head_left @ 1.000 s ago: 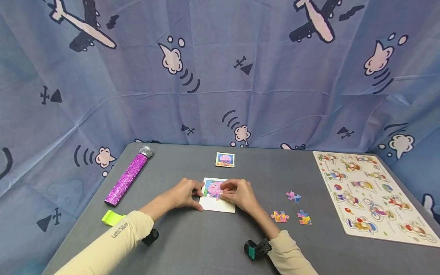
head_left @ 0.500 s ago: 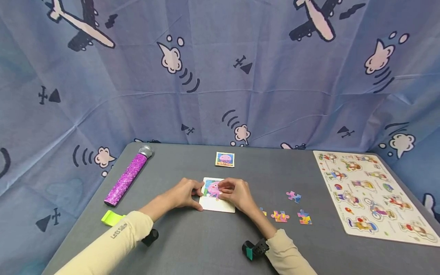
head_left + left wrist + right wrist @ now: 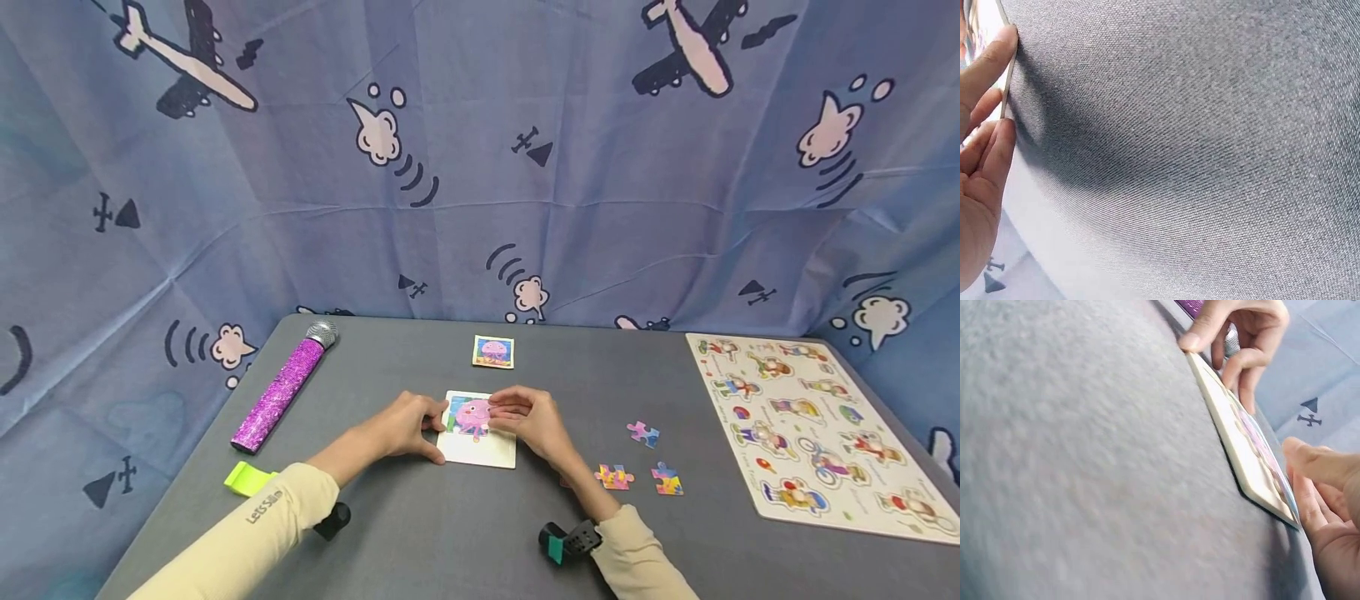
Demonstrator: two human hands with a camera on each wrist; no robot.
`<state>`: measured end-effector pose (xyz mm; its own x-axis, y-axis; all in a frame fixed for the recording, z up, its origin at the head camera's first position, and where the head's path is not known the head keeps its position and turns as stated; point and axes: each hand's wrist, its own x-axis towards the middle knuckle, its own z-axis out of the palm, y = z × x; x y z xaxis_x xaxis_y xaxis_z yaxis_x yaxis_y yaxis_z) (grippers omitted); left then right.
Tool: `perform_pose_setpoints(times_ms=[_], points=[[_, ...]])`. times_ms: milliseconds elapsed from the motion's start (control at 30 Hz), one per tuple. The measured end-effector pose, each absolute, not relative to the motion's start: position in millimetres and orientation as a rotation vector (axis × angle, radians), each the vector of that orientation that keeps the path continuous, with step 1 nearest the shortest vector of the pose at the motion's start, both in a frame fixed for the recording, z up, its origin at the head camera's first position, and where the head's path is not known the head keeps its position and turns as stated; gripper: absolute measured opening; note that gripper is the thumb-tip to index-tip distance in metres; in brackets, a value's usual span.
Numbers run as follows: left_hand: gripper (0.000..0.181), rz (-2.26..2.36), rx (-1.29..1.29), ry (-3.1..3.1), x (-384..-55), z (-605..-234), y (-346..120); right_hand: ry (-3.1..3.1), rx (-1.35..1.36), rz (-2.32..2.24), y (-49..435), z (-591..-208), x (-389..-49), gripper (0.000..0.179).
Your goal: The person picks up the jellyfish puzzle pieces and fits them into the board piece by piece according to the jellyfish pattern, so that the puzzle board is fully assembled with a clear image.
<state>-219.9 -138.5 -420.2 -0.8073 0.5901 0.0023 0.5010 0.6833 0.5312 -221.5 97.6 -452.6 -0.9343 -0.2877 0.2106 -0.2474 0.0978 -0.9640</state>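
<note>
A small white puzzle board [image 3: 483, 454] lies on the table in front of me. Its upper part holds joined jigsaw pieces [image 3: 471, 417] that show a pink octopus; the lower strip is bare white. My left hand [image 3: 405, 425] holds the board's left edge, thumb at the near corner and fingers further up. At the right side, my right hand [image 3: 536, 423] hovers over the octopus picture. In the right wrist view, its thumb and fingers stand apart beside the board [image 3: 1235, 437], with nothing visible between them.
Loose jigsaw pieces [image 3: 614, 477] lie to the right, one partly behind my right forearm. A small octopus picture card [image 3: 492, 352] sits beyond the board. At left are a glittery purple microphone [image 3: 281, 392] and a lime-green object [image 3: 247, 479]. A large picture board [image 3: 817, 433] lies far right.
My right hand has drawn slightly right and its fingers have loosened, so more of the octopus picture shows. The left hand keeps its hold on the board's edge.
</note>
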Motion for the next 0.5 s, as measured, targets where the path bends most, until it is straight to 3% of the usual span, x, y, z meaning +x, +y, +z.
perform_pose_setpoints(times_ms=[500], points=[[0.031,0.777,0.832,2.721,-216.1,-414.6,-135.2,2.37,-0.578,-2.007,151.2,-451.6,-214.5,0.032]])
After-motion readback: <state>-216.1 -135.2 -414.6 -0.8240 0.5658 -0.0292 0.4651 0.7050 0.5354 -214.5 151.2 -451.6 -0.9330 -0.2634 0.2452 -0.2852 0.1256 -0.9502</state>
